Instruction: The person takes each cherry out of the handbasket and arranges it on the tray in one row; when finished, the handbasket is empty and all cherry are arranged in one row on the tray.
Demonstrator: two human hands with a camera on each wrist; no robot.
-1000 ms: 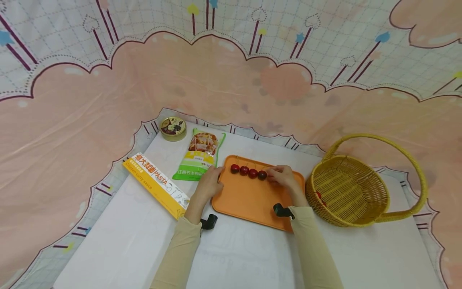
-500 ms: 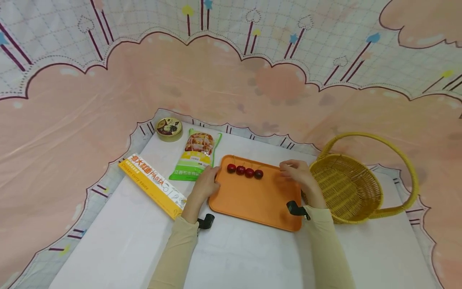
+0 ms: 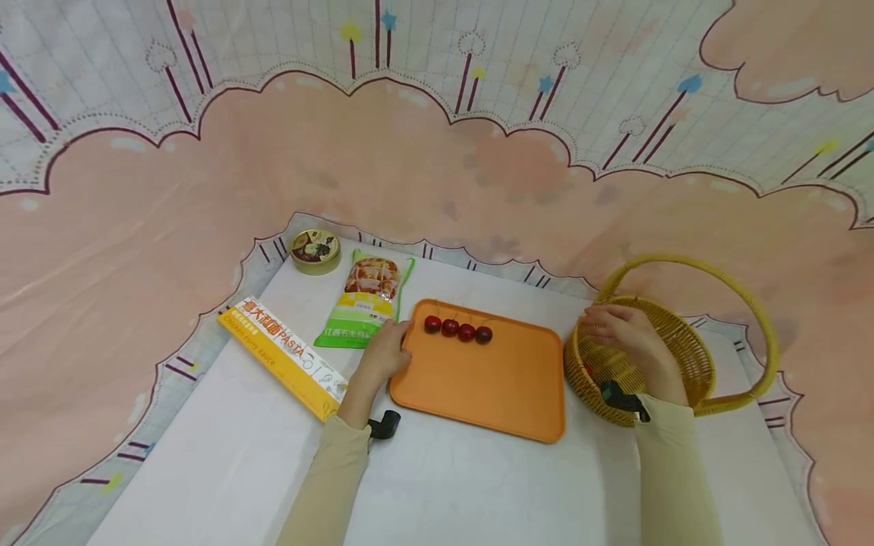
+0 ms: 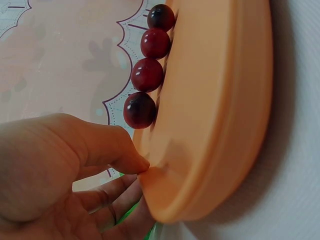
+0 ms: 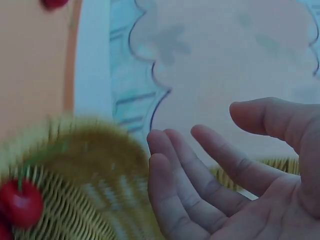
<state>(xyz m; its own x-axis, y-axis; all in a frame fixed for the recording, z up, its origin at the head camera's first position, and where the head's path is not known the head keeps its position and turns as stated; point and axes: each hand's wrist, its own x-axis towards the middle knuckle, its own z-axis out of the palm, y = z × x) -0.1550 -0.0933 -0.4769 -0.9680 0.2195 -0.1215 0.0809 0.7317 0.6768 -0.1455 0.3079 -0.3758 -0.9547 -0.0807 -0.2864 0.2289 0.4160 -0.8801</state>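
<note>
An orange tray point(image 3: 485, 387) lies on the white table with a row of several dark red cherries point(image 3: 450, 327) near its far edge. My left hand point(image 3: 384, 353) pinches the tray's left rim; in the left wrist view the thumb point(image 4: 127, 155) presses on the rim, with the other fingers on its outer side. Over the yellow wicker basket point(image 3: 576, 371) hovers my right hand point(image 3: 631, 337), fingers loosely bent and holding nothing. Red cherries point(image 5: 22, 202) with a green stem lie inside the basket in the right wrist view.
Left of the tray are a green food packet point(image 3: 365, 303), a yellow and white pasta box point(image 3: 283, 356) and a round gold tin point(image 3: 315, 252). The basket's tall handle point(image 3: 758, 326) arches up on the right. A patterned curtain point(image 3: 382, 152) stands behind the table.
My right hand has left the row of cherries and moved right, off the tray to above the basket. My left hand stays at the tray's rim. The view has shifted slightly.
</note>
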